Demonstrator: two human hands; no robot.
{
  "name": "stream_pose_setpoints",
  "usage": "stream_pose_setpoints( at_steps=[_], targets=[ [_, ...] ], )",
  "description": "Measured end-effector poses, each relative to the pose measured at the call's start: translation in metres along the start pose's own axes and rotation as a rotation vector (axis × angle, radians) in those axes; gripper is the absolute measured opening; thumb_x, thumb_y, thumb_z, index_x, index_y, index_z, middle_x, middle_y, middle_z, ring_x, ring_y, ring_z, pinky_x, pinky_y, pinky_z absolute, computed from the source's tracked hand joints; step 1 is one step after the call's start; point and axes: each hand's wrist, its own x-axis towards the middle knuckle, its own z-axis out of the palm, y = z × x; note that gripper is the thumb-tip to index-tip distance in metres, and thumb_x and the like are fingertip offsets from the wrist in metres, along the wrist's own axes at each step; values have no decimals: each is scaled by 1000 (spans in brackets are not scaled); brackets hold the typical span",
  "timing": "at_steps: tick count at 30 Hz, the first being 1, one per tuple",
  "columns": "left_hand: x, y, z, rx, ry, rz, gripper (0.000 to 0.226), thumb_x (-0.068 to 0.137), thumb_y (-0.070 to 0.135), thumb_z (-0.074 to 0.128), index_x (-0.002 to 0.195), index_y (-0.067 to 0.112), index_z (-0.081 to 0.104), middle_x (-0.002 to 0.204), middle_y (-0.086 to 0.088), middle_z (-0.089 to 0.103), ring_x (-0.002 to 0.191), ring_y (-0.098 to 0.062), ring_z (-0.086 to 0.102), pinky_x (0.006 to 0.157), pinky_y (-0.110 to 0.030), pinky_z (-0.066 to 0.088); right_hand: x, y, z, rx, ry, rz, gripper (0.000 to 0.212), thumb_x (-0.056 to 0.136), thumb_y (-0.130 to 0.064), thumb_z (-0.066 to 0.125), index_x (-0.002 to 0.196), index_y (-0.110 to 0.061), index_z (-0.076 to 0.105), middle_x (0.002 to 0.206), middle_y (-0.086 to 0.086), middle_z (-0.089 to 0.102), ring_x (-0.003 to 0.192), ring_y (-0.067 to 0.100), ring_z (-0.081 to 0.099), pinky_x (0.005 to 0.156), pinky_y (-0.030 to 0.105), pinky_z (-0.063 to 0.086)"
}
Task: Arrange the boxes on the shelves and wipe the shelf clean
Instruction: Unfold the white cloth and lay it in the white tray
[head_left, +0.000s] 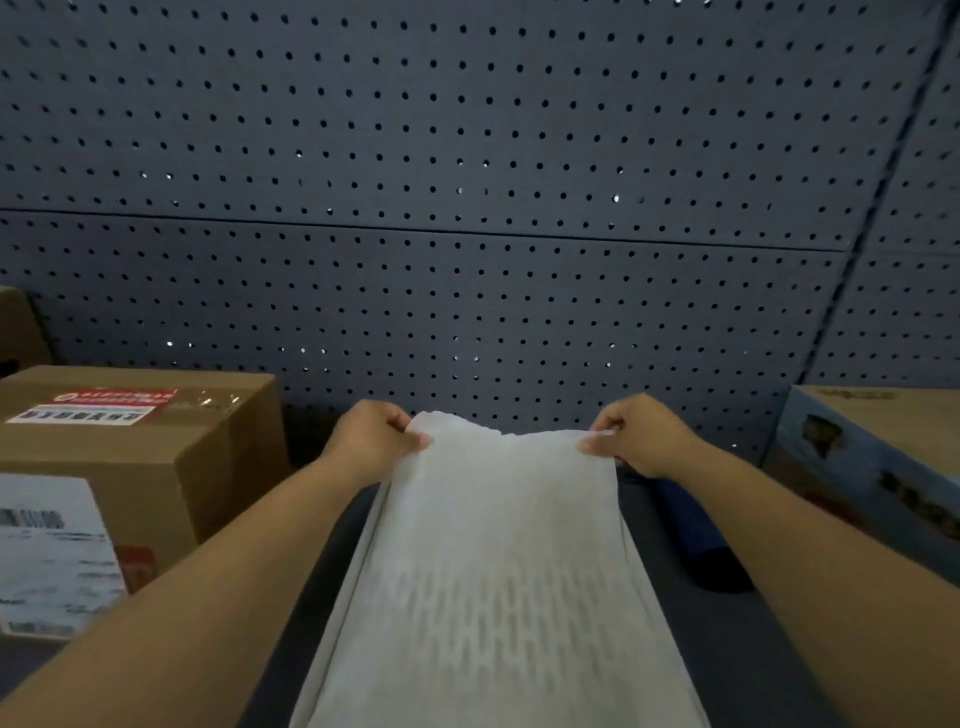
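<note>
A white cloth (498, 545) stretches over the dark shelf (727, 649) beside a taped cardboard box (140, 447), left hand (371, 439) and right hand (641, 436) each pinching a far corner, so wiping seems barely begun.

We hold a white cloth (498, 545) by its far corners, left hand (371, 436) and right hand (636, 434) pinching. A brown box (156, 452) sits left, a blue box (872, 467) right, on the dark shelf (727, 649).
</note>
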Motion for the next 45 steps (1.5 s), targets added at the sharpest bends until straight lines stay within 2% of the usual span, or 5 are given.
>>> stream_pose_setpoints(
  at_steps=[11,22,29,34,45],
  targets=[
    [25,-13,16,123,-3,-19,19,81,21,71,67,19,59,79,-1,63,81,-19,59,75,-31,44,26,17,24,-58,18,7,11,82,-23,72,78,-13,68,76,-2,63,72,15,57,63,26,45],
    [31,-21,21,285,74,153,39,81,5,68,118,13,58,119,-13,53,112,-32,49,95,-39,45,22,10,32,-208,171,-97,26,85,-23,69,108,-10,65,108,7,61,95,21,59,84,32,49],
    [10,-3,29,676,-266,265,33,93,32,48,124,27,55,130,3,56,122,-21,48,106,-39,24,1,-17,42,-637,-250,-72,45,95,-52,40,130,-27,53,130,-5,57,120,20,48,108,45,21],
    [-1,-6,36,905,-475,230,32,95,45,31,92,21,51,99,2,56,101,-20,49,106,-46,20,-3,-14,56,-691,-328,-24,41,96,-53,31,71,-23,45,79,-7,51,96,19,51,110,57,9],
    [2,-12,36,798,-356,280,34,92,48,38,107,23,54,113,2,59,112,-22,52,102,-43,20,-6,-19,56,-577,-202,0,47,93,-55,40,125,-24,55,129,-5,56,123,19,48,110,51,14]
  ],
)
